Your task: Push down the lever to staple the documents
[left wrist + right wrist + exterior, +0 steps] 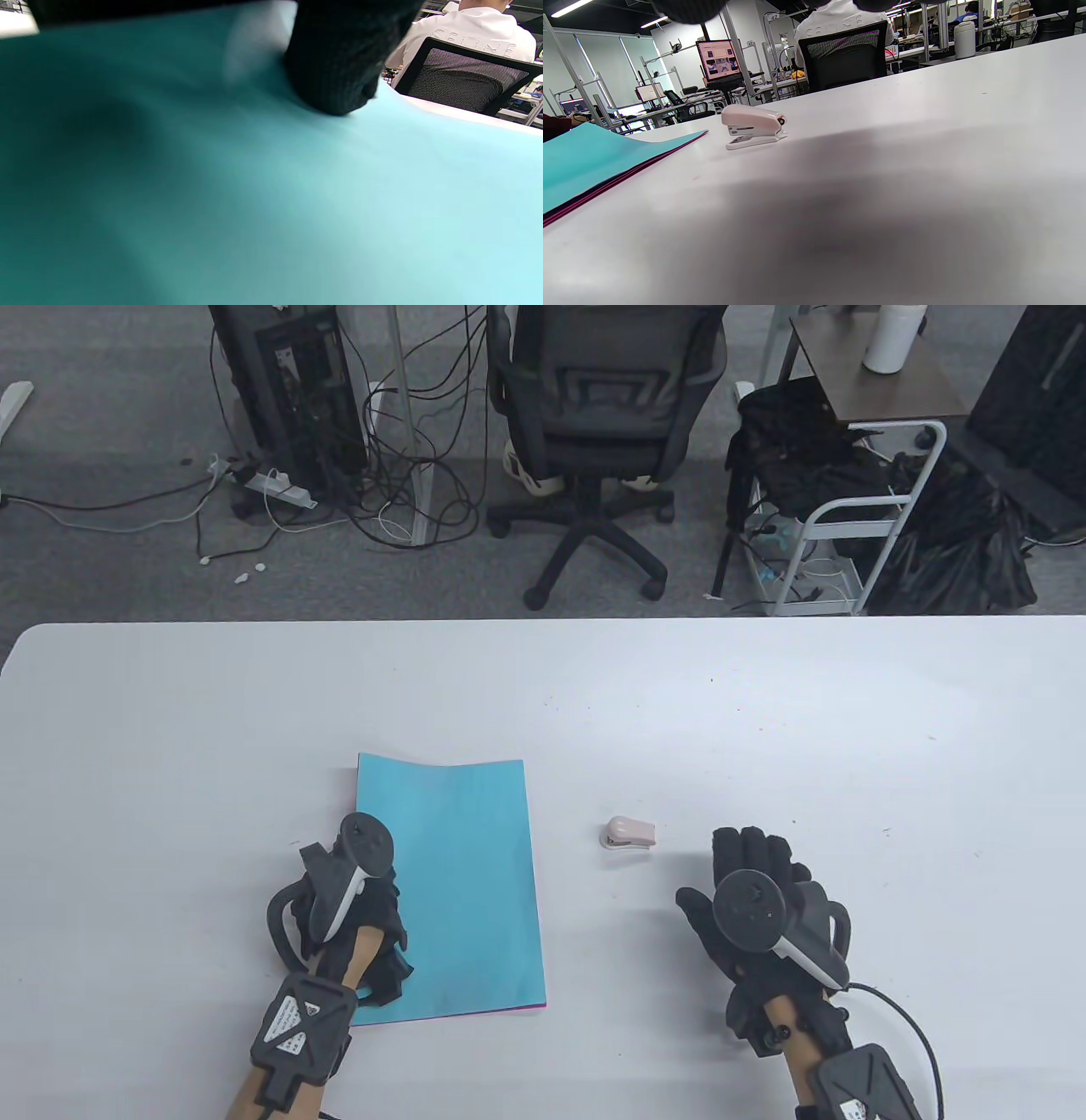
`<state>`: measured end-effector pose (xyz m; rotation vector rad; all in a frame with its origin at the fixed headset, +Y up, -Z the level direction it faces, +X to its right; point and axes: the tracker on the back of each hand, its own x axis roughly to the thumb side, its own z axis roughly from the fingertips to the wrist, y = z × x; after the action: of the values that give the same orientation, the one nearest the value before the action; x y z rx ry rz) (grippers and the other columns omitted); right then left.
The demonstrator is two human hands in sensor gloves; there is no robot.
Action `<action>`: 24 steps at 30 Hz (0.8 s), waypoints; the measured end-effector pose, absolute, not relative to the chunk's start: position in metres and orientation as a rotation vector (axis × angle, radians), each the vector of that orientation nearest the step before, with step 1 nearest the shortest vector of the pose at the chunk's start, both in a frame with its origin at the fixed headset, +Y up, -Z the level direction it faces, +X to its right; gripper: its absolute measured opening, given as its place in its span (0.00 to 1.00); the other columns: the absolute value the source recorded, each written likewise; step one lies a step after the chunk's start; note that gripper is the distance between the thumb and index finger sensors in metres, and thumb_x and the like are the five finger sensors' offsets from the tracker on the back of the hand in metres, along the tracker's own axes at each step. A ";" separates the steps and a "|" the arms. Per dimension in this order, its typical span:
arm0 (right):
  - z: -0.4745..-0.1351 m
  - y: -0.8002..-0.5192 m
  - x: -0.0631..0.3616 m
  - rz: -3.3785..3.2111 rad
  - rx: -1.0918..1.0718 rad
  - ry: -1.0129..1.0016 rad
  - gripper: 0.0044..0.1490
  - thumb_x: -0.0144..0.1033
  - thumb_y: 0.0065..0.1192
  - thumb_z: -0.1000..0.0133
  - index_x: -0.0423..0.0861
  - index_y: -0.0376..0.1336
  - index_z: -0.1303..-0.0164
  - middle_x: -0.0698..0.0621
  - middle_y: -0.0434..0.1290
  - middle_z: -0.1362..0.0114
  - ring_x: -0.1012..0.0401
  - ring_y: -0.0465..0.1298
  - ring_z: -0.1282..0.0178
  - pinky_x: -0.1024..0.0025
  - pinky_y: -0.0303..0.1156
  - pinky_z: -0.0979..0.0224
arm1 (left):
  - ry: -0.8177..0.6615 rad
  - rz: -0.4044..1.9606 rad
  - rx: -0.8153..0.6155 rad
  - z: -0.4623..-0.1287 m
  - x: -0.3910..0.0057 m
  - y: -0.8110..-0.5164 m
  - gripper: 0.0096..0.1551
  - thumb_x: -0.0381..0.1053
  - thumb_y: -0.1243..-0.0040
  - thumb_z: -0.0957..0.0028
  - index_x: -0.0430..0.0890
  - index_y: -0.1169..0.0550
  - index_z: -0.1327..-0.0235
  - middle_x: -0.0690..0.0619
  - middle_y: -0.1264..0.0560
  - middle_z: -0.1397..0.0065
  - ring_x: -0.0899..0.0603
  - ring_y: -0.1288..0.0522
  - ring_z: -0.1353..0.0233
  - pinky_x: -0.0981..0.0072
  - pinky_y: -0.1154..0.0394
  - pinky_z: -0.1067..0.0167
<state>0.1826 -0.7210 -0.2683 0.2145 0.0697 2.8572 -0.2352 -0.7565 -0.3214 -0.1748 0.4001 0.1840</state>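
A stack of sheets with a cyan top sheet (458, 882) lies on the white table (543, 687), a magenta sheet showing at its bottom edge. My left hand (373, 925) rests on the stack's left edge; in the left wrist view a gloved fingertip (339, 72) presses the cyan sheet (297, 203). A small pale pink stapler (629, 833) lies on the table right of the stack, its mouth toward the stack. It also shows in the right wrist view (753, 125). My right hand (755, 882) hovers flat and empty, fingers spread, just right of and nearer than the stapler.
Beyond the table's far edge stand an office chair (594, 432), a computer tower with cables (288, 398) and a white cart with black bags (857, 526). The stack's right edge (606, 165) shows in the right wrist view.
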 end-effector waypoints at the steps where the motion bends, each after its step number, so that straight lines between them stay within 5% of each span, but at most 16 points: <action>1: -0.268 -0.721 0.183 2.857 0.215 0.071 0.55 0.54 0.42 0.39 0.27 0.37 0.16 0.19 0.41 0.18 0.21 0.46 0.22 0.22 0.48 0.27 | 0.401 0.176 -0.174 -0.321 -0.234 -0.756 0.41 0.49 0.30 0.46 0.28 0.29 0.26 0.44 0.17 0.47 0.42 0.18 0.50 0.31 0.22 0.46; 16: -0.267 -0.721 0.184 2.840 0.210 0.071 0.55 0.54 0.43 0.39 0.27 0.38 0.16 0.19 0.42 0.18 0.22 0.47 0.22 0.23 0.48 0.27 | 0.398 -0.046 -0.233 -0.322 -0.221 -0.758 0.51 0.53 0.37 0.43 0.26 0.41 0.18 0.38 0.23 0.36 0.36 0.22 0.41 0.25 0.28 0.41; 20: -0.266 -0.721 0.185 2.837 0.204 0.070 0.55 0.54 0.43 0.39 0.27 0.38 0.16 0.19 0.42 0.18 0.22 0.47 0.22 0.23 0.48 0.27 | 0.390 -0.031 -0.255 -0.321 -0.222 -0.759 0.56 0.53 0.38 0.42 0.26 0.51 0.16 0.25 0.38 0.20 0.23 0.30 0.30 0.21 0.33 0.38; 24: -0.266 -0.721 0.185 2.837 0.202 0.074 0.55 0.54 0.43 0.39 0.27 0.38 0.16 0.19 0.42 0.18 0.22 0.48 0.22 0.23 0.49 0.27 | 0.382 0.033 -0.264 -0.322 -0.225 -0.760 0.56 0.52 0.38 0.41 0.25 0.52 0.16 0.24 0.40 0.19 0.21 0.32 0.28 0.20 0.34 0.37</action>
<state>0.1850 -0.7210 -0.2660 0.2021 0.0737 2.8369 -0.2254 -0.7602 -0.3219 -0.2642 0.3818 0.0326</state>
